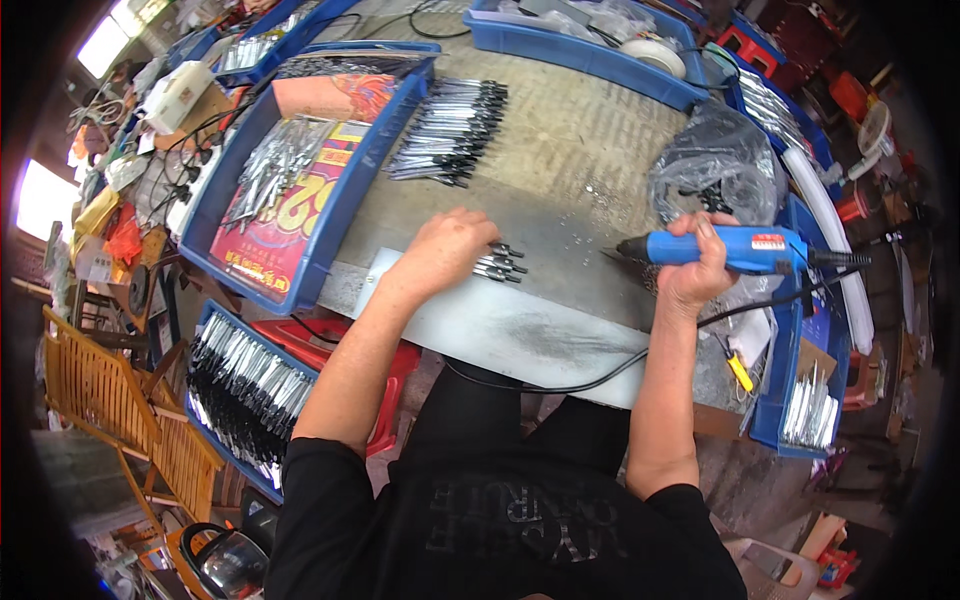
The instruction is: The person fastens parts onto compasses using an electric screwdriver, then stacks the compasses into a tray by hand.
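My left hand (452, 248) lies curled on the work table, closed over a small bunch of silver and black pen-like sticks (500, 262). Their black ends stick out to the right; the rest is under my fingers. In my right hand (697, 268) is a blue corded power tool (725, 250), held level. Its black nose and thin tip point left toward the sticks, with a gap between. Farther back, a row of similar silver and black sticks (448, 132) lies side by side.
Left stands a blue tray (335, 225) with loose silver parts; below it is a crate of sticks (250, 385). A clear plastic bag (715, 155) and a blue bin (783, 425) are at the right. A black cable (560, 388) crosses the table's front edge. A yellow-handled tool (740, 373) lies near.
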Available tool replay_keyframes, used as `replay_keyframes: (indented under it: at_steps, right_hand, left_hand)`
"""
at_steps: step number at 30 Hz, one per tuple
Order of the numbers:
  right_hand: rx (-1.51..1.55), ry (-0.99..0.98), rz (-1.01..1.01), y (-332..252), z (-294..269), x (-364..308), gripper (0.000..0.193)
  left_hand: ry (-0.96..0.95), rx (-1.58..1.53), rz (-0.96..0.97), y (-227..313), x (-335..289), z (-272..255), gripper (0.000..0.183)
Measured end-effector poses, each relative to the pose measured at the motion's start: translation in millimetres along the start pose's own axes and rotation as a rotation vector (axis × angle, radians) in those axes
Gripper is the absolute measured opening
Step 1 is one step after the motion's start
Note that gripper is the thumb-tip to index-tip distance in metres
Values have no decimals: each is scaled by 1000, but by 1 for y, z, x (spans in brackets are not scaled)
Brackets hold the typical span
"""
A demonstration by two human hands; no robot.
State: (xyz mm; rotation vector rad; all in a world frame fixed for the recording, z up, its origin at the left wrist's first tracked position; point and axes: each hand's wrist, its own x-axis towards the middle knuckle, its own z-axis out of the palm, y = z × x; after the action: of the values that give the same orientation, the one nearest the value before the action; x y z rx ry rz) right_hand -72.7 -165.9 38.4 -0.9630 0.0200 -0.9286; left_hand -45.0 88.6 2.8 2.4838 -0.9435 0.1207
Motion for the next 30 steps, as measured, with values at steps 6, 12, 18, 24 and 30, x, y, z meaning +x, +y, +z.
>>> replay_keyframes:
  at_steps: [6, 12, 18, 24, 30]
  right_hand:
    - [1, 7, 10, -6, -2, 0, 21]
    - [-21, 0, 19, -5, 0, 0, 22]
    - [-10, 6, 33, -2, -2, 1, 21]
    - [-5, 4, 41, 0, -5, 2, 24]
    - [8, 26, 47, -1, -5, 1, 25]
  left_hand:
    - [148, 6, -37, -5, -5, -5, 11]
    - [423, 185, -216, -54, 10, -19, 12]
    - [353, 265, -227, -77, 23, -16, 15]
    - [320, 316, -199, -80, 26, -15, 16]
    - [341, 348, -125, -82, 28, -16, 17]
